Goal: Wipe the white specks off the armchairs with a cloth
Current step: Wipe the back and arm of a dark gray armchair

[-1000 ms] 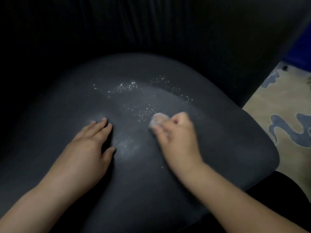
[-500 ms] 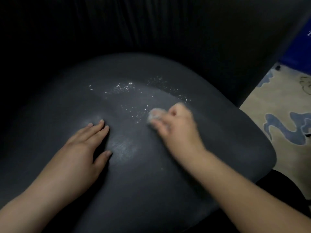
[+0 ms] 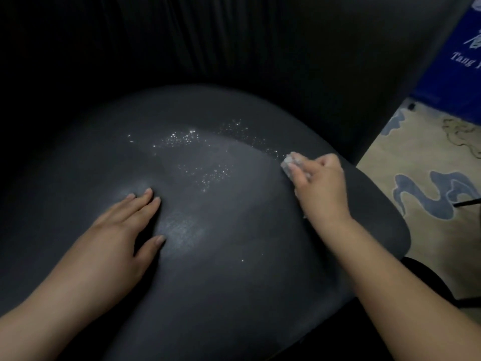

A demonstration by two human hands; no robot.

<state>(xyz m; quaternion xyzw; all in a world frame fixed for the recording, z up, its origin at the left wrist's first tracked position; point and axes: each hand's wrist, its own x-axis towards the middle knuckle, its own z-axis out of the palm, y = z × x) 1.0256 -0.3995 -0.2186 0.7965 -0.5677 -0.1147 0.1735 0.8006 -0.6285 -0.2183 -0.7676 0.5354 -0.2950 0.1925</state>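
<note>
White specks [image 3: 187, 142] dot armchair [image 3: 234, 256]; right hand [image 3: 321, 188] grips cloth [image 3: 290, 161].

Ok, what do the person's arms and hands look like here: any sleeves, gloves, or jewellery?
Both forearms are bare as far as the frame shows, with no sleeves in view. The left hand and right hand wear no gloves, rings or watch. The fingers have short, unpainted nails.

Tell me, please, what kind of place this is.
Probably an indoor lounge or sitting room, perhaps of a business. It shows a dark upholstered armchair, a beige carpet with blue cloud patterns, and a blue sign with white lettering standing beside the chair.
</note>
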